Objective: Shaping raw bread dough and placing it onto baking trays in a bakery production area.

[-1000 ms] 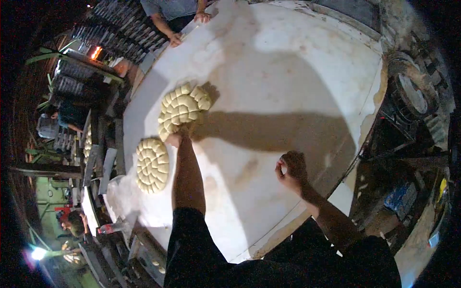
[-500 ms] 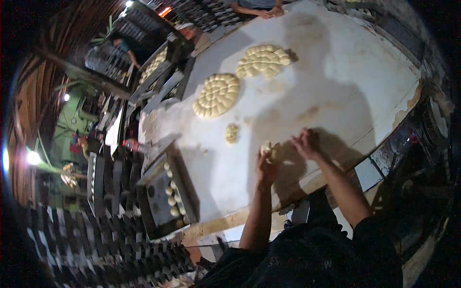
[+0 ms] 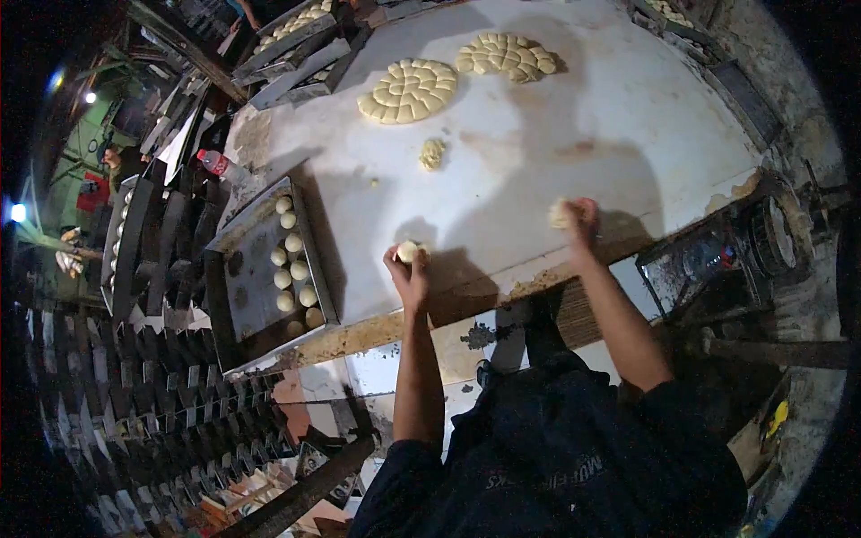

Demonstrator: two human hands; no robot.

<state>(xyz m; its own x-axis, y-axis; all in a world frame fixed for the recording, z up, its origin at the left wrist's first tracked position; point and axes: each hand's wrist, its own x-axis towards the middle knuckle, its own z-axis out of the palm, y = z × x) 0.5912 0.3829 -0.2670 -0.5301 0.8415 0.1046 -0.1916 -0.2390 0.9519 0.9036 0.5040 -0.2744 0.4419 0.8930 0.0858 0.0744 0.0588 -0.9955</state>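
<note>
My left hand (image 3: 410, 280) is closed round a pale dough ball (image 3: 409, 251) above the table's near edge, to the right of a metal tray (image 3: 213, 300). Off to the right, my right hand (image 3: 585, 221) has its fingers closed on another dough piece (image 3: 560, 214), low over the floured tabletop (image 3: 502, 202). Round dough balls (image 3: 299, 270) sit along the right side of the tray. Beyond my hands lies a small rough lump of dough (image 3: 431, 155). Farther back are two flat dough rounds cut into many pieces, one whole (image 3: 408, 92) and one partly used (image 3: 505, 57).
A bottle with a red cap (image 3: 215, 163) lies behind the tray. More trays of dough balls (image 3: 291, 27) are stacked at the far left. Dark slatted racks (image 3: 143, 403) stand left of the table. A metal frame (image 3: 686, 269) is by its right edge.
My left hand has moved left toward the tray with a dough ball in it. My right hand has moved apart from it and now holds a dough piece. The view has shifted downward.
</note>
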